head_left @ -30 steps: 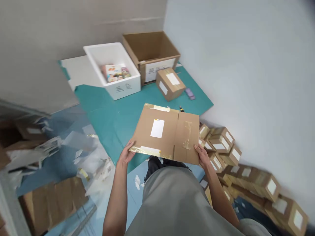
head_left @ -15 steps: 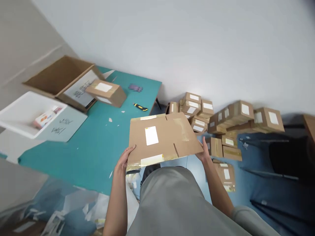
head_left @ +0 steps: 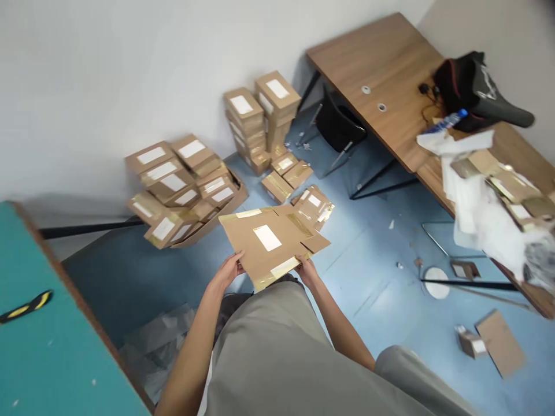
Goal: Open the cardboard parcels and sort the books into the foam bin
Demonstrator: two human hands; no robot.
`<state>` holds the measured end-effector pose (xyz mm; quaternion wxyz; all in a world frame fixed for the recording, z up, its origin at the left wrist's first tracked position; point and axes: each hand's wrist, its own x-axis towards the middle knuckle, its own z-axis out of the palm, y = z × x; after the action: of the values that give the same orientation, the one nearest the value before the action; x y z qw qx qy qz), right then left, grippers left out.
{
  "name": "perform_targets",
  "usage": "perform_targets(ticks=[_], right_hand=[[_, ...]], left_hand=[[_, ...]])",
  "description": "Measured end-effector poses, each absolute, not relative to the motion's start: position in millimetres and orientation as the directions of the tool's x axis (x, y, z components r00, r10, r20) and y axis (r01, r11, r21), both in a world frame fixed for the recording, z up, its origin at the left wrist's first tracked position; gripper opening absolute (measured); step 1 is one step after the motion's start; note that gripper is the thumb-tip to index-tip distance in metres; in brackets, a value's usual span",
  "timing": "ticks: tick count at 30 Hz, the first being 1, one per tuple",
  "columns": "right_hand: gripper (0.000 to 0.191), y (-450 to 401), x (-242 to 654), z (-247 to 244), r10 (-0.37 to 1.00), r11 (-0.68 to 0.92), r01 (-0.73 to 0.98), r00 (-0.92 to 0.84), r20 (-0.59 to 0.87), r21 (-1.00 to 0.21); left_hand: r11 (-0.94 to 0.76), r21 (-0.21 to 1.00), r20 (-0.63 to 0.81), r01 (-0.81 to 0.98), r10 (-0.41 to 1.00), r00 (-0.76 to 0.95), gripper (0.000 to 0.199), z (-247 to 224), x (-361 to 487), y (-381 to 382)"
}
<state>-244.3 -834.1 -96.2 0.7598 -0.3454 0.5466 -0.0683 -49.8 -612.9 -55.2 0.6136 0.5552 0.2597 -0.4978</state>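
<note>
1. The carton [head_left: 286,231] was in the air in front of the body, above the floor [head_left: 359,277]. It was flattened, and it was apart from the right edge of the worktop [head_left: 43,352].

2. Both hands were grasping it. The left hand [head_left: 229,268] held its left side, with the thumb on the upper face. The right hand [head_left: 307,270] held the near side, close to the slot [head_left: 307,247].

3. I would judge the carton light for its width, because it looked like thin board with nothing thick inside. One hand could probably carry it, but two would keep it more level.

4. The main panel seemed rather stiff. At the crease and the slot it was probably weaker, so the end flap could bend or hang down if only the main panel was held.

5. The tape [head_left: 300,225] looked shiny, and the fingers might slip on it more than on bare board. The label [head_left: 267,237] was flat, and pulling there would give no good hold.

6. The better places to take hold seemed to be two opposite edges of the main panel, on bare board, with thumbs above and fingers below. It did not look fragile, but a hard squeeze could crush an edge.
</note>
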Motion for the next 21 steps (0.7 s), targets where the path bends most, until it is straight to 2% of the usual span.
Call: perform_targets(ticks=[2, 5, 10, 15, 21], right_hand=[[0.028, -873, -272, -99, -0.563, 0.751, -0.198, 0.306, -0.768, -0.630], [0.026, -933, -306, -98, -0.638, 0.734, -0.131, 0.205, -0.742, -0.666], [0.031, -1006, -351, -89, -0.708, 0.698, -0.067, 0.080, -0.702, -0.713], [0.032, -1005, -409, -76, -0.704, 0.709, -0.030, 0.001, -0.710, -0.704], [0.048, -998, -481, -69, -0.740, 0.639, 0.076, -0.210, -0.639, -0.765]], left_hand=[[-0.203, 0.404, -0.872, 0.892, -0.382, 0.307, 0.010, -63, -57, -669], [-0.255, 0.396, -0.850, 0.882, -0.466, 0.247, 0.009, -69, -78, -736], [-0.334, 0.393, -0.818, 0.857, -0.553, 0.159, 0.019, -69, -128, -814], [-0.405, 0.402, -0.808, 0.821, -0.579, 0.110, 0.029, -68, -196, -865], [-0.415, 0.442, -0.817, 0.795, -0.552, 0.166, 0.023, -89, -236, -912]])
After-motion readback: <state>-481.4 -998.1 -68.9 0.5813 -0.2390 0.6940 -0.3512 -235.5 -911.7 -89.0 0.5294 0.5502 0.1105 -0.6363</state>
